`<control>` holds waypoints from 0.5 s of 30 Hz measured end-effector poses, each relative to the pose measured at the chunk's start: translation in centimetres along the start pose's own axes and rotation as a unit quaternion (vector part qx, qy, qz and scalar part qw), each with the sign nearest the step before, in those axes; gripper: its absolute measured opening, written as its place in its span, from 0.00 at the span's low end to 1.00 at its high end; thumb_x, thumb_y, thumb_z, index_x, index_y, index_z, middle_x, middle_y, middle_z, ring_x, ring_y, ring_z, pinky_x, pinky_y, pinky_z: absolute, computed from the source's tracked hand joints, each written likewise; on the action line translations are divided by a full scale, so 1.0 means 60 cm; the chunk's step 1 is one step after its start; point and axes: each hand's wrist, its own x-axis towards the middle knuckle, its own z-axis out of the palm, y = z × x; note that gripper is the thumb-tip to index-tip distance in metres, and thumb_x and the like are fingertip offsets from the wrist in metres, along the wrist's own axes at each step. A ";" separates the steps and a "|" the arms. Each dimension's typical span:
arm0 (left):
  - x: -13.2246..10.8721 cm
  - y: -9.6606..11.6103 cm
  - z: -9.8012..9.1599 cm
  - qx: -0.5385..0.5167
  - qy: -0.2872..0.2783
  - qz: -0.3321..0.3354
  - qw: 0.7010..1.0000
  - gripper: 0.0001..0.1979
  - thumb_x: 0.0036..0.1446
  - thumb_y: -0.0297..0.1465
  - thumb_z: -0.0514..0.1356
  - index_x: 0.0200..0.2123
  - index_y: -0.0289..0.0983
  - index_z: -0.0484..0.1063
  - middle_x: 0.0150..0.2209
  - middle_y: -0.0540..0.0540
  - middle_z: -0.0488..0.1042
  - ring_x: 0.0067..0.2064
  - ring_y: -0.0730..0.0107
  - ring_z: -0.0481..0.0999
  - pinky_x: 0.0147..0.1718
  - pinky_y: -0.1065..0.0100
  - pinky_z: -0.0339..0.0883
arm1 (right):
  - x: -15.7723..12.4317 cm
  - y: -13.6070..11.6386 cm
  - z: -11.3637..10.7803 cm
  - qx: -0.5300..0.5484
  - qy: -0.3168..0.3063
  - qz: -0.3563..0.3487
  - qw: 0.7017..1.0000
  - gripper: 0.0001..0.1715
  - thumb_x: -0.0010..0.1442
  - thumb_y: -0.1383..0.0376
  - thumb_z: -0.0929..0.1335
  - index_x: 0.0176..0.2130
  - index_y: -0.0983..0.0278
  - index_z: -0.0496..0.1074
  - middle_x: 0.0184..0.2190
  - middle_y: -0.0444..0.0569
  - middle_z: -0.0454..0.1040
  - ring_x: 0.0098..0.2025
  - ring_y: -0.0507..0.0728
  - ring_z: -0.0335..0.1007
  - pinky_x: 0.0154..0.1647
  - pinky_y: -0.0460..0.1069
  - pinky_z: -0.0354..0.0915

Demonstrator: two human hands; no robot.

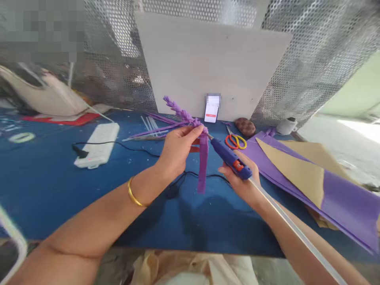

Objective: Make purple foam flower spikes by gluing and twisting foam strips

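My left hand (pixel 179 148) pinches a purple paper flower stem (pixel 181 112), its ruffled end pointing up and to the left. From the pinch a flat purple paper strip (pixel 203 166) hangs down over the table. My right hand (pixel 245 178) is wrapped round a blue glue gun (pixel 228 156) with an orange part near its back. The gun's nozzle is at the strip's upper end, close to my left fingertips; whether it touches cannot be made out. A long whitish glue stick (pixel 291 223) runs out of the gun's rear along my right forearm.
Red and yellow scissors (pixel 235 141) lie behind the gun. A phone (pixel 211 107) leans on a white board (pixel 208 59). Purple and tan paper sheets (pixel 297 166) cover the right side. At left is a white power strip (pixel 99 144) with a black cord; thin sticks (pixel 151 126) lie behind my left hand.
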 end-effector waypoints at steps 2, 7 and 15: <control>0.002 -0.004 0.000 -0.008 0.001 0.004 1.000 0.10 0.53 0.35 0.66 0.34 0.34 0.78 0.33 0.46 0.76 0.32 0.70 0.75 0.28 0.70 0.71 | -0.002 -0.003 -0.002 0.000 0.001 0.004 1.000 0.22 0.55 0.50 0.73 0.28 0.63 0.65 0.24 0.40 0.64 0.25 0.49 0.58 0.27 0.47 0.55; 0.004 -0.008 -0.002 -0.018 -0.002 0.015 1.000 0.11 0.51 0.37 0.67 0.33 0.35 0.78 0.31 0.47 0.76 0.31 0.70 0.75 0.28 0.70 0.72 | -0.002 -0.009 -0.004 0.003 0.000 0.008 1.000 0.21 0.54 0.51 0.73 0.28 0.63 0.65 0.24 0.40 0.64 0.25 0.49 0.58 0.27 0.46 0.54; 0.004 -0.005 -0.004 -0.017 -0.002 0.022 1.000 0.11 0.52 0.37 0.67 0.34 0.35 0.79 0.31 0.47 0.76 0.31 0.71 0.75 0.27 0.72 0.71 | -0.001 -0.012 -0.003 0.003 -0.010 0.001 1.000 0.17 0.56 0.57 0.73 0.28 0.63 0.64 0.24 0.40 0.64 0.25 0.49 0.58 0.27 0.46 0.55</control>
